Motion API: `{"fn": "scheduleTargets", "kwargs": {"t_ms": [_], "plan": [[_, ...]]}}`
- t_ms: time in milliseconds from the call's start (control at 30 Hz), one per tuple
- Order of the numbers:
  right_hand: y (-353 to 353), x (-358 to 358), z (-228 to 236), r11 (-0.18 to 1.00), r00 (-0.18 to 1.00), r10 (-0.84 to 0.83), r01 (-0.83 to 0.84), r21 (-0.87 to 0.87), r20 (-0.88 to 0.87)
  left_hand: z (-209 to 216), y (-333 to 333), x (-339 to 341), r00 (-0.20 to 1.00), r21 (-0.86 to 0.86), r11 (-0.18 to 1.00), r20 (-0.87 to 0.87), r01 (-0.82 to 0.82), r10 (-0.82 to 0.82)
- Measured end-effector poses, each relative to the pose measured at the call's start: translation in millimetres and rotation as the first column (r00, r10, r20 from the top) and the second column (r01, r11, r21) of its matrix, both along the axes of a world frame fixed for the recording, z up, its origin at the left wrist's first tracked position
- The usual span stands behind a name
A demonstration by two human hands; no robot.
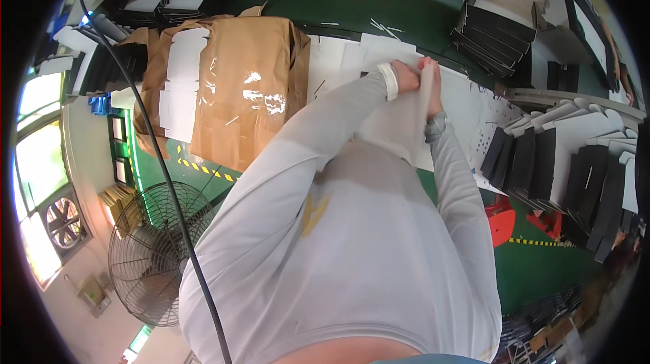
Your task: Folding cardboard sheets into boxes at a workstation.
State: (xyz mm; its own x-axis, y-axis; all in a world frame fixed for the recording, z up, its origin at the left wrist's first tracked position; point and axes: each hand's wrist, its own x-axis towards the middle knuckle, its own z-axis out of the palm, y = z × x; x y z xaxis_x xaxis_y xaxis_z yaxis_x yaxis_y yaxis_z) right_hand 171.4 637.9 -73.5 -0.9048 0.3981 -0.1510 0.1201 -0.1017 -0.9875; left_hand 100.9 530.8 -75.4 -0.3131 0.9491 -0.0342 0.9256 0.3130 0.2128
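Both my hands are at the far side of the white-covered work table point(325, 63), right of the middle. A pale sheet or thin card point(424, 97) stands nearly on edge between them. My left hand point(406, 76), with a white band at its cuff, is closed at the upper left edge of this piece. On its other side my right hand point(435, 90) grips it along the right face, its fingers partly hidden. More white sheet material point(393, 124) spreads below my hands, in front of my body. Whether it joins the held piece, I cannot tell.
A brown paper-wrapped bundle point(244, 86) lies left, with white card pieces point(181, 73) on it. Black-and-white folded cards point(548, 154) stand in rows at right; more black pieces point(494, 36) sit far right. A dark cable point(152, 127) crosses the left side, near a fan point(159, 249).
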Motion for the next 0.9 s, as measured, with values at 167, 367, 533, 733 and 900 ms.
{"fn": "scheduleTargets", "kwargs": {"t_ms": [167,367,533,733,900], "plan": [[31,26,30,0.96,0.984,-0.174,0.175,0.217,-0.022,-19,-66,-34,0.984,-0.035,0.987,-0.099,-0.154,0.15],[30,90,19,0.807,0.96,-0.28,0.232,0.543,0.005,-3,-168,-12,0.648,-0.079,0.649,0.039,-0.756,0.76],[-6,100,4,0.928,0.975,-0.2,0.156,0.339,0.098,5,-170,-15,0.438,0.021,0.438,0.043,-0.899,0.898],[-23,89,5,0.932,0.926,-0.171,0.041,0.36,0.336,32,-135,66,0.46,-0.136,0.572,0.459,-0.809,0.76],[-9,88,25,0.74,0.83,-0.129,-0.284,0.61,0.542,11,-189,90,0.629,-0.425,0.858,0.592,-0.288,0.504]]}}
